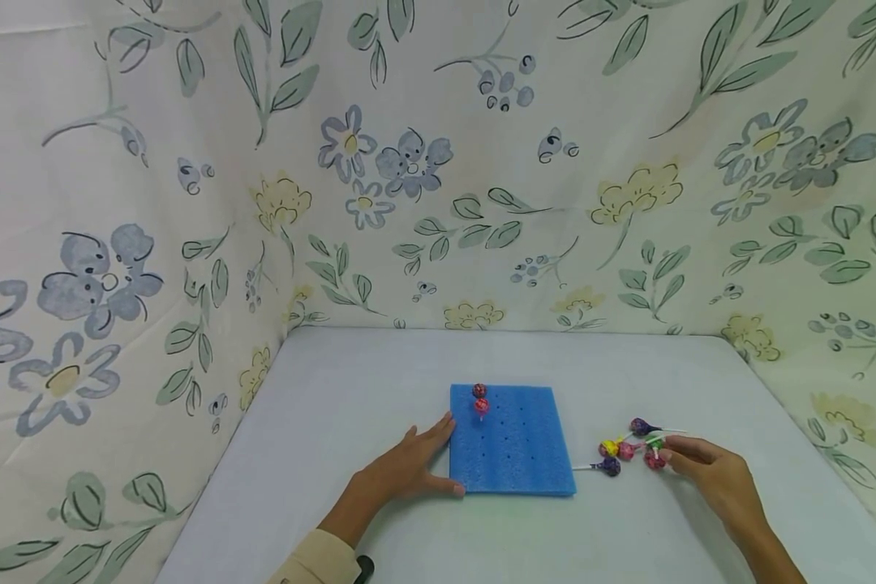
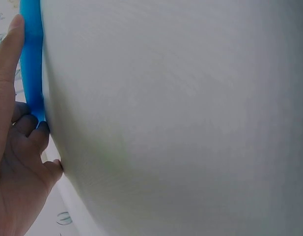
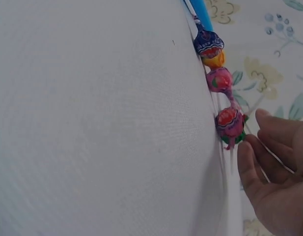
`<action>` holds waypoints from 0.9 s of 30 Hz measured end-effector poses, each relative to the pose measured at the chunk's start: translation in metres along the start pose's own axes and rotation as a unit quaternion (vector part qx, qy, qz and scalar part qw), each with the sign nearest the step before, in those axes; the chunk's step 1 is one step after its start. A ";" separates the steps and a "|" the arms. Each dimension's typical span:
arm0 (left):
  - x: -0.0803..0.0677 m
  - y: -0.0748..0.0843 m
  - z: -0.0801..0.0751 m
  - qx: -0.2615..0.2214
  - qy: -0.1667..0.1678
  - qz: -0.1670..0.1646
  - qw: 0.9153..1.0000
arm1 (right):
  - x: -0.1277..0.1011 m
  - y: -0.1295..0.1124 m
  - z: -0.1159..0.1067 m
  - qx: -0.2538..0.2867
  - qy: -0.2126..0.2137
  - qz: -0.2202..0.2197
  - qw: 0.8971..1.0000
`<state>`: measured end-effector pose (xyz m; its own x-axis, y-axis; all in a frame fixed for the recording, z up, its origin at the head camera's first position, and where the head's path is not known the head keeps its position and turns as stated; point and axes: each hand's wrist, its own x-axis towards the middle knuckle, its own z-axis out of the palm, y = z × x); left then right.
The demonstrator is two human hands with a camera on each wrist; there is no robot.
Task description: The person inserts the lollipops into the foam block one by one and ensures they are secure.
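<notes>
In the head view we see a blue foam block (image 1: 533,442) lying on the white worktop (image 1: 350,365), just below and right of the frame's centre. Small holes dot its top, and two red-wrapped lollipops (image 1: 481,405) stand in its upper left part, one close behind the other.

Our left hand (image 1: 409,466), lower centre, rests along the block's left edge with fingers and thumb spread wide, the thumb by the near corner.

At lower right, our right hand (image 1: 719,478) has its thumb and fingers narrowly apart beside a green lollipop (image 1: 654,443) and a pink-red lollipop (image 1: 654,461); we cannot tell whether it pinches either. Just left of these lie a pink lollipop (image 1: 625,451), a yellow lollipop (image 1: 609,448) and two dark purple lollipops (image 1: 610,466), the nearer one's stick pointing toward the block. Floral cloth (image 1: 423,259) fills the upper frame.
</notes>
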<state>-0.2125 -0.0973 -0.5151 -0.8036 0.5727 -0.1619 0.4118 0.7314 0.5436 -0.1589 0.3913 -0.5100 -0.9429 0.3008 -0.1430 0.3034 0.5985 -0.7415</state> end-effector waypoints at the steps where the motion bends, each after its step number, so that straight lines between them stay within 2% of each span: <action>1: 0.000 0.000 0.000 0.000 0.000 0.000 1.000 | 0.000 0.000 0.000 -0.004 0.001 0.000 1.000; 17: -0.001 0.000 0.000 -0.007 -0.002 -0.003 1.000 | 0.004 0.002 0.001 -0.038 -0.009 -0.012 0.999; 24: 0.000 0.000 0.000 -0.003 -0.002 0.001 1.000 | 0.007 0.000 0.001 -0.060 -0.032 -0.017 0.998; 27: 0.000 -0.001 0.000 -0.001 -0.002 0.000 1.000 | 0.008 0.000 0.002 -0.081 -0.040 -0.034 0.995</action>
<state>-0.2127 -0.0976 -0.5158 -0.8024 0.5735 -0.1650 0.4102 0.7308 0.5456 -0.1667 0.3927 -0.5125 -0.9681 0.1994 -0.1517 0.2500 0.7291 -0.6372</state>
